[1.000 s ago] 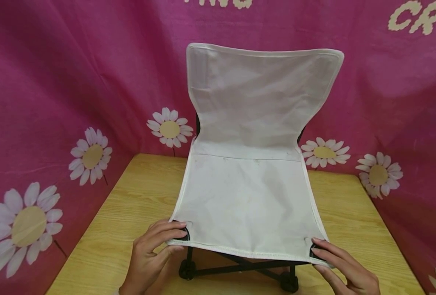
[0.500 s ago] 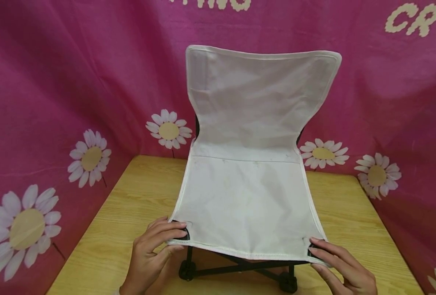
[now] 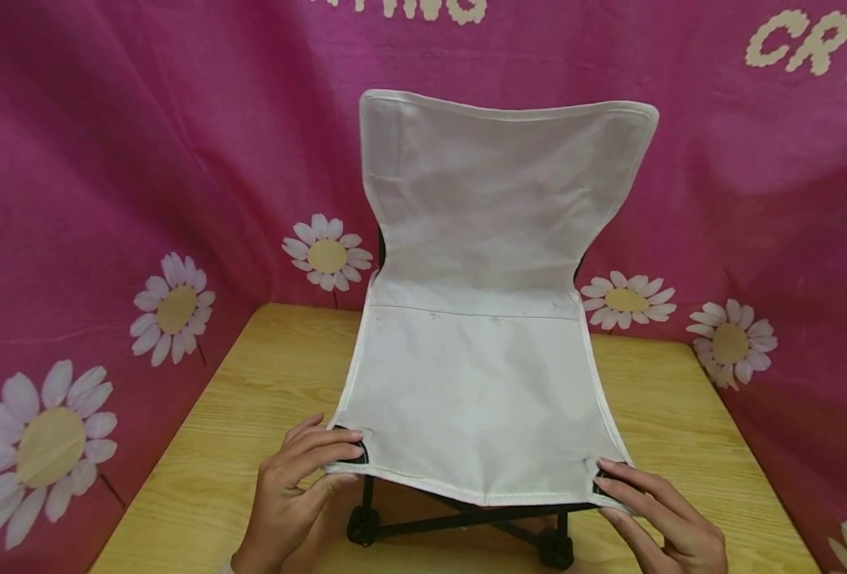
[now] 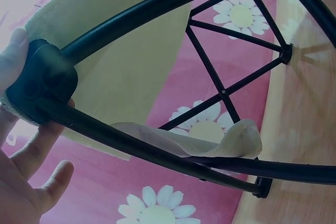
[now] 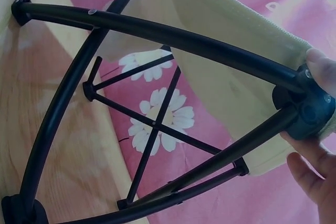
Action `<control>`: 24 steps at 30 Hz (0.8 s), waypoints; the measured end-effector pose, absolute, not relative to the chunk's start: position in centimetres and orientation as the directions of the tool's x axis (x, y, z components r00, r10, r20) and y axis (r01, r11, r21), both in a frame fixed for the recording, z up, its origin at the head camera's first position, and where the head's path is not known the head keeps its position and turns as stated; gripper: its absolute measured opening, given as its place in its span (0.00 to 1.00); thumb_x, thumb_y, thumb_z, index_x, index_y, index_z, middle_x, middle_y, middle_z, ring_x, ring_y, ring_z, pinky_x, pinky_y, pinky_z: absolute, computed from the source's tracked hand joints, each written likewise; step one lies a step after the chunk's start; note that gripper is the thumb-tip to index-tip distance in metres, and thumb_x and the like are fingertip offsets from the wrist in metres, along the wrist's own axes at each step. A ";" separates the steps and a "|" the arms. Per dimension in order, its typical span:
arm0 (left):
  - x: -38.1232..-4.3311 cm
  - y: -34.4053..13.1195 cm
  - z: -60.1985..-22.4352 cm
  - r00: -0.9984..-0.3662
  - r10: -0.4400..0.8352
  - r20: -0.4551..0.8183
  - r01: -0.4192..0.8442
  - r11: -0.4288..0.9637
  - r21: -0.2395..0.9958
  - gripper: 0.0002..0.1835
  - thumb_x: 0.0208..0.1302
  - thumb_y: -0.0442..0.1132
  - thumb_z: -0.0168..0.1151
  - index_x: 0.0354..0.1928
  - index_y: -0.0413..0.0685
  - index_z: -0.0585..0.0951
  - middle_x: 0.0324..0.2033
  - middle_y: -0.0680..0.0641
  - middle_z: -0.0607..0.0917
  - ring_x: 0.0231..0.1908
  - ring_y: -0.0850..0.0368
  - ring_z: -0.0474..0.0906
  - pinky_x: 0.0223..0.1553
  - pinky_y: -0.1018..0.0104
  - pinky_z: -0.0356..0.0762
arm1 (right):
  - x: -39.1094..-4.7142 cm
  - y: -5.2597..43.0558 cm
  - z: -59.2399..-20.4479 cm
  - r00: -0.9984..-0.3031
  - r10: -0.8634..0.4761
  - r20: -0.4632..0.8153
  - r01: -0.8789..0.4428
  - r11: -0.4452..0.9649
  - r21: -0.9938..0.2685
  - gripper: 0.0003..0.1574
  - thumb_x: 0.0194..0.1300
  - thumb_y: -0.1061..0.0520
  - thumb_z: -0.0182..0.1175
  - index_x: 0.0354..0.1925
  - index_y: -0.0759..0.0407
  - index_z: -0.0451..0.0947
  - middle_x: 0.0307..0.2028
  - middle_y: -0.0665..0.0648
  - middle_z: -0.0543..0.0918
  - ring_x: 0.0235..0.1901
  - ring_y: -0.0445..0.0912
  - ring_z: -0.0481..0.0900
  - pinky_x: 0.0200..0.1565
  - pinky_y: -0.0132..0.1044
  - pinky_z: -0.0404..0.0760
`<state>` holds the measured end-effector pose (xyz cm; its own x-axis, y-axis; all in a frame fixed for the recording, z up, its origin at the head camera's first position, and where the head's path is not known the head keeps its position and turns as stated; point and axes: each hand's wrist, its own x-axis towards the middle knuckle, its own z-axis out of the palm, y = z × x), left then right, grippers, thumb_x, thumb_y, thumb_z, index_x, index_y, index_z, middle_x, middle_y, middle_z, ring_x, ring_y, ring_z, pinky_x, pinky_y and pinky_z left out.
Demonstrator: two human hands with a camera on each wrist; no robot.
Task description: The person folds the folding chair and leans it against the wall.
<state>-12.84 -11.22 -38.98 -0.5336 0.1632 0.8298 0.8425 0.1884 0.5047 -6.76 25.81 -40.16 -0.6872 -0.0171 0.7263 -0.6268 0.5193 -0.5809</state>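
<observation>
Chair (image 3: 484,299) upright on the table (image 3: 251,383), almost unchanged since a second ago, still pinched at the front corners of the seat (image 3: 480,399), eight and four o'clock, by fingers of left hand (image 3: 283,486) and right hand (image 3: 674,514), so apparently being steadied, not released.

In the head view, the left hand (image 3: 287,486) and the right hand (image 3: 670,514) partly cover the black corner patches (image 3: 363,458), and the seat fabric (image 3: 480,399) conceals the rear lower section of the black frame (image 3: 423,526). The picture's lower edge cuts off the right hand and left wrist; the pale lettering (image 3: 821,44) is cropped at the right and upper edges. In the left wrist view, the curled cloth section (image 4: 226,142) possibly belongs to the backrest, but dim light prevents confirmation.
</observation>
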 end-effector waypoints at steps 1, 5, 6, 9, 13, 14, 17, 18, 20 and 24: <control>-12.9 -11.2 -39.0 -0.535 0.163 0.829 0.841 0.191 0.506 0.18 0.37 0.24 0.69 0.36 0.41 0.83 0.38 0.42 0.83 0.41 0.51 0.78 0.57 0.57 0.59 | -6.8 25.8 -40.1 -0.689 -0.017 0.725 -0.624 0.524 -0.580 0.25 0.37 0.79 0.65 0.40 0.71 0.79 0.44 0.68 0.78 0.43 0.45 0.79 0.41 0.22 0.74; -12.9 -11.2 -38.9 -0.541 0.164 0.825 0.838 0.192 0.511 0.18 0.37 0.24 0.69 0.36 0.41 0.83 0.38 0.42 0.83 0.41 0.52 0.78 0.57 0.56 0.59 | -6.8 25.6 -39.9 -0.678 -0.022 0.735 -0.635 0.521 -0.570 0.25 0.37 0.79 0.65 0.40 0.72 0.79 0.44 0.68 0.78 0.43 0.45 0.79 0.41 0.22 0.74; -12.9 -11.2 -38.9 -0.541 0.164 0.825 0.838 0.190 0.511 0.18 0.37 0.23 0.68 0.36 0.41 0.83 0.38 0.42 0.83 0.41 0.52 0.78 0.57 0.56 0.59 | -6.8 25.6 -39.8 -0.674 -0.023 0.738 -0.640 0.518 -0.568 0.25 0.37 0.79 0.65 0.40 0.72 0.79 0.44 0.69 0.78 0.44 0.45 0.79 0.42 0.22 0.74; -12.9 -11.2 -38.9 -0.536 0.163 0.828 0.841 0.185 0.508 0.19 0.36 0.23 0.68 0.36 0.41 0.83 0.38 0.42 0.83 0.41 0.52 0.78 0.57 0.55 0.58 | -6.8 25.3 -39.3 -0.669 -0.027 0.743 -0.644 0.521 -0.560 0.25 0.37 0.79 0.65 0.40 0.72 0.79 0.43 0.69 0.78 0.44 0.45 0.78 0.43 0.22 0.74; -13.0 -11.1 -38.8 -0.526 0.163 0.834 0.848 0.179 0.499 0.21 0.33 0.21 0.68 0.36 0.41 0.83 0.37 0.42 0.83 0.40 0.52 0.78 0.57 0.55 0.58 | -6.6 24.8 -38.5 -0.670 -0.026 0.742 -0.640 0.527 -0.560 0.24 0.38 0.80 0.64 0.40 0.71 0.80 0.43 0.68 0.78 0.44 0.45 0.78 0.43 0.22 0.73; -13.0 -11.1 -38.8 -0.525 0.164 0.835 0.848 0.180 0.498 0.21 0.33 0.21 0.68 0.36 0.41 0.83 0.37 0.42 0.83 0.40 0.52 0.78 0.57 0.54 0.58 | -6.5 24.7 -38.3 -0.671 -0.027 0.741 -0.639 0.529 -0.559 0.24 0.38 0.80 0.64 0.40 0.71 0.80 0.43 0.68 0.78 0.44 0.45 0.78 0.43 0.22 0.73; -13.0 -11.1 -38.6 -0.528 0.168 0.833 0.847 0.184 0.499 0.20 0.34 0.21 0.68 0.36 0.41 0.83 0.37 0.42 0.83 0.40 0.53 0.78 0.57 0.54 0.57 | -6.6 24.8 -38.3 -0.669 -0.030 0.743 -0.644 0.522 -0.559 0.24 0.38 0.80 0.64 0.40 0.72 0.79 0.43 0.69 0.78 0.44 0.45 0.78 0.42 0.22 0.74; -13.0 -11.1 -38.6 -0.529 0.169 0.832 0.846 0.185 0.500 0.20 0.35 0.22 0.68 0.36 0.41 0.83 0.37 0.43 0.83 0.40 0.53 0.78 0.57 0.54 0.57 | -6.6 24.9 -38.5 -0.668 -0.032 0.743 -0.646 0.520 -0.559 0.24 0.38 0.80 0.64 0.40 0.72 0.79 0.43 0.69 0.78 0.44 0.46 0.78 0.42 0.22 0.74; -13.0 -11.1 -38.6 -0.535 0.171 0.828 0.842 0.185 0.506 0.18 0.37 0.24 0.69 0.36 0.41 0.83 0.37 0.43 0.83 0.40 0.53 0.78 0.57 0.54 0.57 | -6.8 25.1 -39.0 -0.669 -0.036 0.742 -0.651 0.511 -0.562 0.24 0.39 0.79 0.64 0.40 0.72 0.79 0.44 0.69 0.78 0.44 0.46 0.78 0.42 0.23 0.74; -13.0 -11.1 -38.4 -0.535 0.172 0.827 0.842 0.180 0.508 0.19 0.36 0.23 0.68 0.36 0.41 0.83 0.37 0.43 0.83 0.39 0.52 0.78 0.57 0.54 0.56 | -6.7 25.0 -38.7 -0.674 -0.041 0.738 -0.647 0.514 -0.563 0.24 0.39 0.80 0.64 0.41 0.72 0.79 0.44 0.69 0.78 0.44 0.46 0.78 0.42 0.23 0.74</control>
